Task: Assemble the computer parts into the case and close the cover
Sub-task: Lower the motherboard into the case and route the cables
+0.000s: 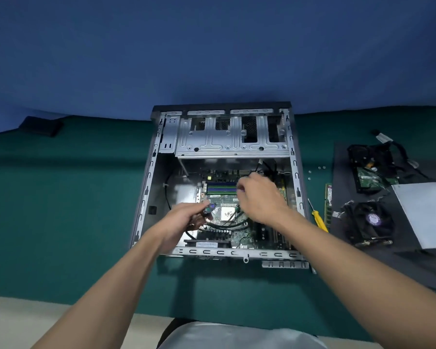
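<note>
An open grey computer case (146,187) lies on a green table, its motherboard (239,235) fitted inside with blue and green memory slots (220,188) and a bare CPU (227,213). My left hand (184,217) grips a black cable with green and purple round plugs (210,208) over the board's left part. My right hand (259,197) hovers over the board's middle with fingers curled; what they pinch is hidden. Black cables (227,224) loop across the board below the CPU.
On a dark mat at the right lie a hard drive (370,178) with cables, a cooler fan (371,221) and a pale panel (423,212). A yellow screwdriver (319,219), a memory stick (328,205) and small screws (315,170) lie beside the case. A black object (42,125) sits far left.
</note>
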The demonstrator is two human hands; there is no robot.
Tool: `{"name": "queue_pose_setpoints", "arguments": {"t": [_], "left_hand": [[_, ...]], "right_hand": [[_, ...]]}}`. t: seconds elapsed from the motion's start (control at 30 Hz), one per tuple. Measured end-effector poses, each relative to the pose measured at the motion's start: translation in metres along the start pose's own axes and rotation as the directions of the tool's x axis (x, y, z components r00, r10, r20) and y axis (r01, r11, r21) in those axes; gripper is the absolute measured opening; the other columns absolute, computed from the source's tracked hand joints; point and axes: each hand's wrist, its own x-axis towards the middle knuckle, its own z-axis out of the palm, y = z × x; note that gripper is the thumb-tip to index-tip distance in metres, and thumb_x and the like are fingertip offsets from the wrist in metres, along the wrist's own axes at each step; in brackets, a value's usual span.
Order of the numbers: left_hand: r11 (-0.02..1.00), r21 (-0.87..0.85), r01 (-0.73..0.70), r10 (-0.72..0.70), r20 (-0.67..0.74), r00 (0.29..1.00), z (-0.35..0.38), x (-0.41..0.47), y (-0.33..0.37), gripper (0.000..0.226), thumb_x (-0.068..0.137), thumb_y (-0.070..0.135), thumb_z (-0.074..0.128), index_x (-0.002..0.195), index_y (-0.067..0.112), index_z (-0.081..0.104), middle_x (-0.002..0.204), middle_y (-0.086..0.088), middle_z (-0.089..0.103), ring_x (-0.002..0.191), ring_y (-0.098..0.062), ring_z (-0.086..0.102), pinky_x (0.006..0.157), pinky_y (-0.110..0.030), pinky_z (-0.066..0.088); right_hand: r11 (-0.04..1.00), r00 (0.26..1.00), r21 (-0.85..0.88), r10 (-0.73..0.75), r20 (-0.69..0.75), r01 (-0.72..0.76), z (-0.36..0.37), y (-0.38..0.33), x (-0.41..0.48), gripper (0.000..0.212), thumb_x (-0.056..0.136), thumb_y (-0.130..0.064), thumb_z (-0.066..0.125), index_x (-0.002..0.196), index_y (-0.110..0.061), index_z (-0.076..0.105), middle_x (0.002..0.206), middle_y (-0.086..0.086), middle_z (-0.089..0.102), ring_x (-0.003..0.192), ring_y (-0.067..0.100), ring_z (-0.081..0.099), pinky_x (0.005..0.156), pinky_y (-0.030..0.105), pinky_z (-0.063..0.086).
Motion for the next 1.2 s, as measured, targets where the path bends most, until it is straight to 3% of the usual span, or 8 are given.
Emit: {"name": "queue_pose_setpoints", "arguments": {"t": [0.1, 0.17, 0.27, 0.37, 0.47, 0.6, 0.9, 1.2], "left_hand": [[0.986, 0.162, 0.026, -0.025, -0.004, 1.0, -0.004, 0.003, -0.002, 0.026, 0.088, 0.032, 0.066, 0.097, 0.008, 0.069, 0.086, 0.004, 0.068, 0.084, -0.014, 0.056, 0.086, -0.032, 0.039], [0.962, 0.269, 0.035, -0.037, 0.005, 0.999, -0.006, 0.005, -0.002, 0.011, 0.088, 0.025, 0.066, 0.091, 0.015, 0.063, 0.093, 0.004, 0.069, 0.091, -0.016, 0.059, 0.091, -0.032, 0.041], [0.892, 0.452, 0.026, -0.053, 0.046, 0.998, -0.007, 0.006, 0.0, 0.012, 0.087, 0.02, 0.063, 0.099, 0.018, 0.059, 0.103, -0.003, 0.068, 0.093, -0.018, 0.06, 0.088, -0.033, 0.044], [0.839, 0.544, -0.012, 0.022, -0.011, 1.0, -0.012, 0.003, -0.002, 0.009, 0.095, 0.025, 0.058, 0.102, 0.021, 0.055, 0.099, -0.003, 0.068, 0.085, -0.017, 0.06, 0.08, -0.035, 0.047], [0.739, 0.674, -0.025, 0.095, -0.067, 0.993, -0.024, -0.007, -0.009, 0.011, 0.098, 0.035, 0.052, 0.104, 0.026, 0.055, 0.101, 0.005, 0.065, 0.082, -0.008, 0.061, 0.068, -0.029, 0.046], [0.691, 0.719, -0.069, 0.173, -0.073, 0.982, -0.031, -0.016, -0.012, 0.014, 0.099, 0.033, 0.05, 0.105, 0.024, 0.06, 0.106, 0.0, 0.066, 0.076, -0.006, 0.059, 0.066, -0.027, 0.046], [0.625, 0.776, -0.083, 0.3, -0.14, 0.943, -0.03, -0.028, -0.014, 0.02, 0.096, 0.028, 0.05, 0.107, 0.022, 0.066, 0.109, -0.003, 0.069, 0.096, -0.021, 0.061, 0.087, -0.036, 0.05], [0.648, 0.759, -0.062, 0.265, -0.148, 0.953, -0.032, -0.028, -0.019, 0.021, 0.096, 0.028, 0.049, 0.107, 0.023, 0.066, 0.109, -0.005, 0.067, 0.093, -0.022, 0.062, 0.086, -0.036, 0.051]], "right_hand": [[0.733, 0.919, 0.593, 0.113, 0.377, -0.333, -0.003, -0.024, -0.001, 0.023, 0.097, -0.033, 0.053, 0.102, -0.014, 0.064, 0.091, 0.001, 0.065, 0.061, 0.009, 0.061, 0.048, 0.019, 0.044], [0.622, 0.808, 0.616, 0.049, 0.587, -0.484, 0.004, -0.03, -0.003, 0.02, 0.093, -0.029, 0.06, 0.095, -0.011, 0.066, 0.091, 0.006, 0.068, 0.061, 0.011, 0.063, 0.048, 0.022, 0.046], [0.58, 0.76, 0.604, 0.042, 0.649, -0.547, 0.019, -0.024, -0.004, 0.011, 0.088, -0.012, 0.066, 0.094, -0.003, 0.068, 0.092, 0.007, 0.066, 0.063, 0.009, 0.059, 0.053, 0.021, 0.048], [0.707, 0.801, 0.53, 0.086, 0.592, -0.468, 0.022, -0.015, 0.0, 0.012, 0.088, -0.008, 0.064, 0.099, -0.006, 0.068, 0.103, 0.006, 0.065, 0.078, 0.011, 0.061, 0.064, 0.023, 0.052], [0.998, 0.872, 0.053, 0.007, 0.489, -0.038, 0.023, -0.015, 0.005, 0.011, 0.093, -0.015, 0.058, 0.101, -0.014, 0.065, 0.105, -0.001, 0.064, 0.089, 0.01, 0.06, 0.084, 0.026, 0.05], [0.956, 0.805, -0.221, -0.024, 0.593, 0.191, 0.029, -0.024, 0.004, 0.015, 0.096, -0.013, 0.052, 0.084, -0.019, 0.06, 0.087, -0.003, 0.061, 0.071, 0.009, 0.058, 0.058, 0.02, 0.045], [0.992, 0.926, 0.069, 0.076, 0.369, -0.109, 0.069, -0.048, 0.017, 0.004, 0.079, -0.025, 0.076, 0.083, -0.023, 0.076, 0.091, -0.005, 0.07, 0.085, 0.012, 0.059, 0.076, 0.024, 0.041], [0.937, 0.85, 0.127, 0.231, 0.474, -0.325, 0.088, -0.053, 0.024, 0.005, 0.085, -0.011, 0.067, 0.085, -0.01, 0.072, 0.114, 0.007, 0.066, 0.109, 0.023, 0.057, 0.101, 0.041, 0.045]]}}
